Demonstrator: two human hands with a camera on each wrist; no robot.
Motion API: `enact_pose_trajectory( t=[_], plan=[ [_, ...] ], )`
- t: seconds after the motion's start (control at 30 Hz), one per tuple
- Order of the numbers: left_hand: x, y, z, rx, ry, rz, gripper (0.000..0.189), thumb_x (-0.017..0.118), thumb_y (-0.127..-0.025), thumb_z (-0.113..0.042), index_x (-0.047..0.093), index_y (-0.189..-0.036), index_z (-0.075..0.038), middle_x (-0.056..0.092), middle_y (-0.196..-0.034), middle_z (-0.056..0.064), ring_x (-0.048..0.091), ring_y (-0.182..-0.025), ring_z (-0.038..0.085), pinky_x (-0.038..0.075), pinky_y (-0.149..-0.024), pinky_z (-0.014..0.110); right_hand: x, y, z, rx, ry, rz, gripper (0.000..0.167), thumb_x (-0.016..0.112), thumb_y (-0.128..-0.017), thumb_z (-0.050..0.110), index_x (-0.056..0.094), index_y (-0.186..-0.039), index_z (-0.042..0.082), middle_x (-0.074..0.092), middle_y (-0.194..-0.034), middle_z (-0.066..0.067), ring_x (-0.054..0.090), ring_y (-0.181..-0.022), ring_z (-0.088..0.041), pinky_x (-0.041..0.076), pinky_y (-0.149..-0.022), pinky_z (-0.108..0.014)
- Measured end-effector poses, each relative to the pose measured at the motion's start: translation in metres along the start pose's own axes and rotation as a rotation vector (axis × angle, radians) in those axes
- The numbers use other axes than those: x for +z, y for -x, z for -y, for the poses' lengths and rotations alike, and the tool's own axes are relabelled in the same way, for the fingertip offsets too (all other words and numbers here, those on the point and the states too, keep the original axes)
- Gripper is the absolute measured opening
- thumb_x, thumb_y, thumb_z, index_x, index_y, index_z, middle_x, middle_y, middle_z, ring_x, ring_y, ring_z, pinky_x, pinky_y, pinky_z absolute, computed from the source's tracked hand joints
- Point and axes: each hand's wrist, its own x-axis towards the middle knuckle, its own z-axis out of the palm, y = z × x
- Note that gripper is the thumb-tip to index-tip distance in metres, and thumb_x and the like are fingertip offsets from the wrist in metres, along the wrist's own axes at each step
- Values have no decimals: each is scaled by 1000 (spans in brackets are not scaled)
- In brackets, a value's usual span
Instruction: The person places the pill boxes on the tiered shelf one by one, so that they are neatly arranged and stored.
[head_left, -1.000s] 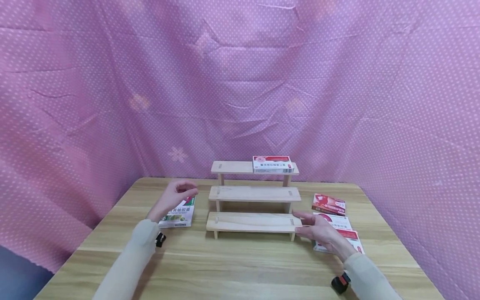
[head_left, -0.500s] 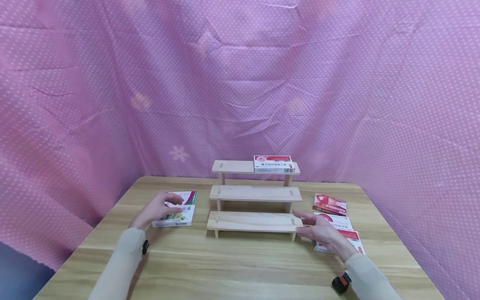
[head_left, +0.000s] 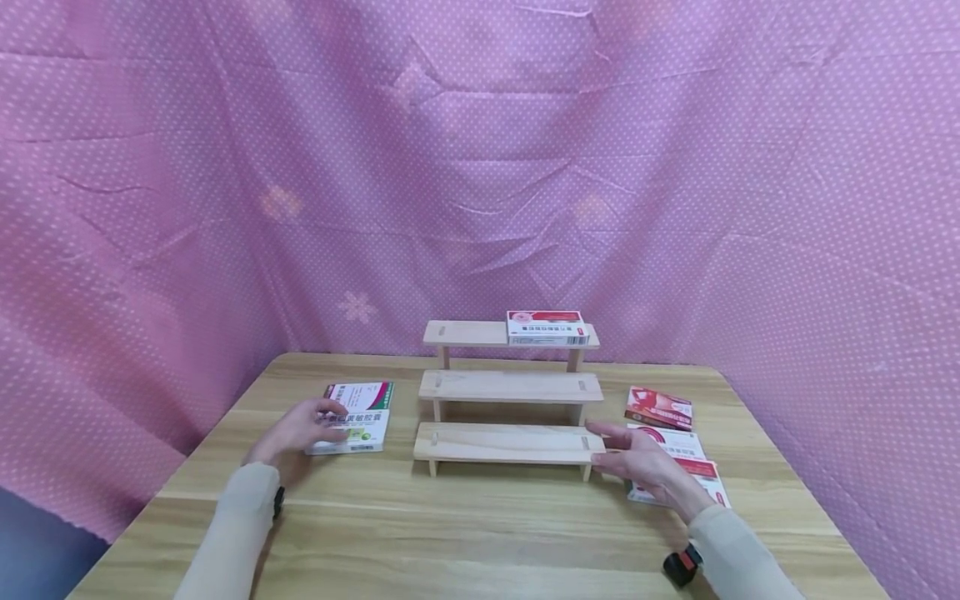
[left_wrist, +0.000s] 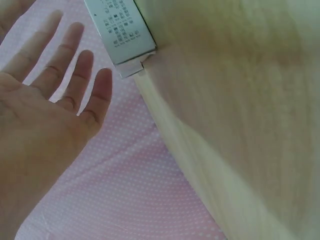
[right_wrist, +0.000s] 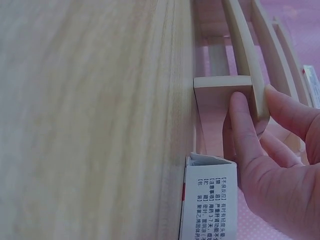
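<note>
Head view: a three-tier wooden rack (head_left: 510,386) stands on the counter (head_left: 480,533). Right hand (head_left: 647,467) grips the right end of the rack's lowest tier, thumb on the upper face, fingers against the leg below. Left hand (head_left: 292,432) is positioned left of the rack, fingers spread wide, near the white box (head_left: 367,435); contact cannot be determined. Directly behind that box lies a green-edged box (head_left: 358,395). The rack's top tier carries a carton (head_left: 547,327) at its right portion. Right of the rack lies a red box (head_left: 658,408), with two white-and-red boxes (head_left: 711,479) in front.
</note>
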Motion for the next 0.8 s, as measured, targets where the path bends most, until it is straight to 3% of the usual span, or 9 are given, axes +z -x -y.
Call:
enact_pose_trajectory(
  t=[0.27,0.57,0.8],
  plan=[
    [3,0,7,58,-83,12,53,82,-74,-19,63,-120,-1,54,-132,27,47,-124,46,32,-107,66,0,0,-1,-2,-14,2,65,73,-86,7,46,-145,9,36,-148,-31,63,-108,-21,56,-94,-38],
    [1,0,9,62,-84,25,47,84,-71,-20,66,-112,-6,49,-135,25,42,-127,47,25,-108,69,1,-1,0,5,-3,-8,64,73,-86,8,48,-145,11,41,-145,-27,63,-105,-19,57,-92,-36],
    [0,0,10,-9,-52,41,53,84,-71,-21,64,-118,-8,45,-140,23,42,-127,43,35,-104,62,0,-1,0,1,9,-4,64,73,-86,9,48,-145,11,41,-145,-25,62,-106,-19,57,-91,-36]
  ],
)
